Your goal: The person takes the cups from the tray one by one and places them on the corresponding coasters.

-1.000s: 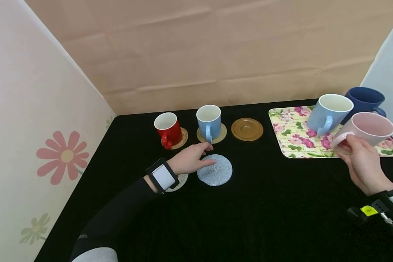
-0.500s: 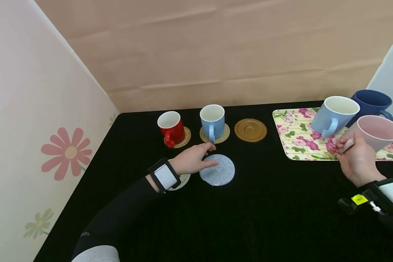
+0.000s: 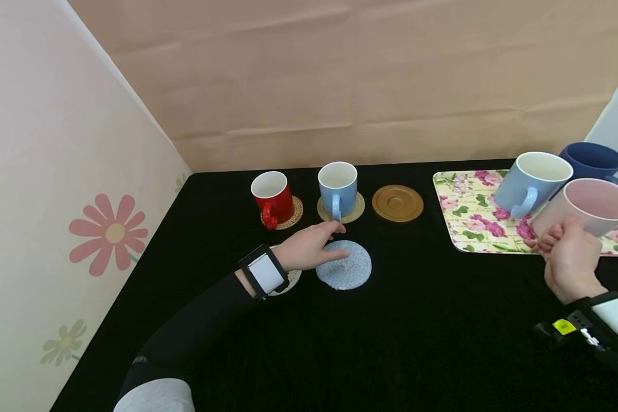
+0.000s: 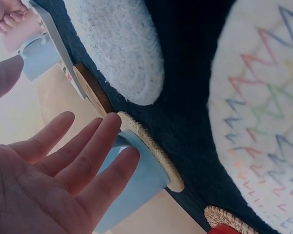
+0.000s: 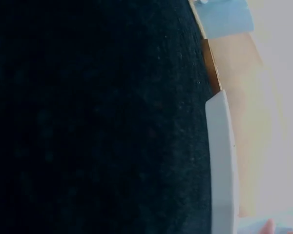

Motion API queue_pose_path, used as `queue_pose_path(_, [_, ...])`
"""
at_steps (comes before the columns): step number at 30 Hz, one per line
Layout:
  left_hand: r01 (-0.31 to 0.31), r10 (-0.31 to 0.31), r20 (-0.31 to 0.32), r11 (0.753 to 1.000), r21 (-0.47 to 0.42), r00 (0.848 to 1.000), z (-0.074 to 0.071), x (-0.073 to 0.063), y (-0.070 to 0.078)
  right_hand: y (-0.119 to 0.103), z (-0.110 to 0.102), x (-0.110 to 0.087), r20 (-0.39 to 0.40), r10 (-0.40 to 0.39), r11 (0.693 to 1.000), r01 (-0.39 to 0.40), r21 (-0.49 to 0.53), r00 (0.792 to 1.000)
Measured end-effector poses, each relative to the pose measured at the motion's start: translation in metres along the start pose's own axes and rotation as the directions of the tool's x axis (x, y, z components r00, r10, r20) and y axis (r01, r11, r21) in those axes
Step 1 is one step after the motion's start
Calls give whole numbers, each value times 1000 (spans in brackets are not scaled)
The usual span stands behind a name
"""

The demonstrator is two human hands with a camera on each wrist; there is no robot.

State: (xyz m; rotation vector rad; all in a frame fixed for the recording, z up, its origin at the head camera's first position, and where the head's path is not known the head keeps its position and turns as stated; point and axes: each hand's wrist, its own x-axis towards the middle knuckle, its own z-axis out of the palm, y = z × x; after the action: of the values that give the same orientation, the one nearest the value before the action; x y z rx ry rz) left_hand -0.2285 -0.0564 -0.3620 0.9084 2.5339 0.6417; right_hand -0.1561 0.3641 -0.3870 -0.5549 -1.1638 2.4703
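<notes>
My right hand (image 3: 573,260) grips the handle of a pink mug (image 3: 597,197), fingers curled and covering the handle. The mug stands at the front of a flowered tray (image 3: 466,209), beside a light blue mug (image 3: 533,186) and a dark blue mug (image 3: 592,157). My left hand (image 3: 309,247) holds nothing and reaches across a pale blue woven coaster (image 3: 352,272). Its fingertips are close to the handle of another light blue mug (image 3: 342,191) on a straw coaster (image 3: 357,209). The left wrist view shows that palm (image 4: 34,187) with spread, relaxed fingers.
A red mug (image 3: 275,197) sits on a woven coaster (image 3: 297,213) at the left. Right of the middle mug lies a brown wooden coaster (image 3: 397,203). A white zigzag-patterned coaster (image 4: 259,112) lies partly under my left wrist. Paper walls stand around the black tabletop (image 3: 371,343).
My right fingers have closed further round the pink mug's handle, and the hand has turned slightly. My left hand keeps its place; the head view has shifted a little.
</notes>
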Motion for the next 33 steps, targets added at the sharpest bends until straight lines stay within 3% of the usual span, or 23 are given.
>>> queue_pose_path(3, [-1,1,-3,1000,-3,1000,0,1,2,6,-10,10,-31,-103,983,98,-153,994])
queue_pose_path(6, [-5,5,-6,1000,-5,1000,-1,4,5,12,-28,26,9,-191,941,185,-282,982])
queue_pose_path(10, [-7,7,-5,1000,-12,1000,0,9,10,20,-40,32,126,-269,924,293,-247,955])
queue_pose_path(12, [-8,8,-5,1000,-25,1000,1,14,14,20,-27,18,189,-283,924,320,-209,940])
queue_pose_path(17, [-4,4,-6,1000,-30,1000,5,31,24,13,21,-40,386,-284,920,363,-149,878])
queue_pose_path(19, [13,-13,0,1000,-21,1000,7,40,29,14,35,-56,449,-280,911,383,-156,849])
queue_pose_path(21, [35,-35,7,999,-13,999,9,50,32,16,46,-67,486,-266,905,390,-173,832])
queue_pose_path(27, [101,-100,6,995,-5,995,15,80,34,27,60,-73,561,-195,902,372,-219,804])
queue_pose_path(33, [197,-198,-57,980,-22,979,24,106,32,36,69,-68,585,-131,901,342,-267,800])
